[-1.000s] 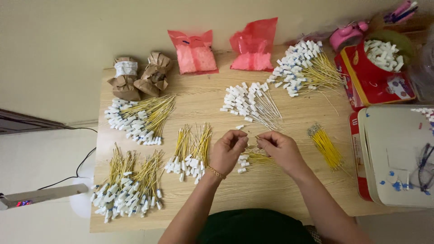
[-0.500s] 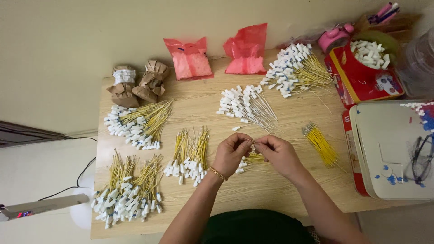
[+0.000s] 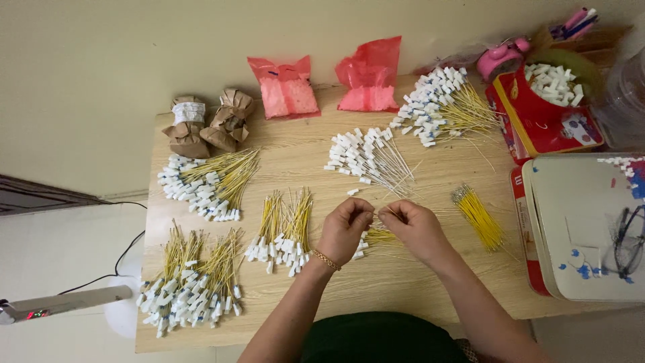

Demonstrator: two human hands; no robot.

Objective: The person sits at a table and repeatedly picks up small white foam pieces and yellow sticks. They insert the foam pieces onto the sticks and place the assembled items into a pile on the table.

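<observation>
Two hands, left hand [image 3: 344,230] and right hand [image 3: 415,228], pinch thin yellow wires [image 3: 380,235].

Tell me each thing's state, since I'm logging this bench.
left hand: grip pinched on thin wire
right hand: grip pinched on same wire
red bags: closed, upright against wall
brown paper bundles: wrapped shut
yellow wire bundle: loose, lying flat
red box: open, holding white connectors
</observation>
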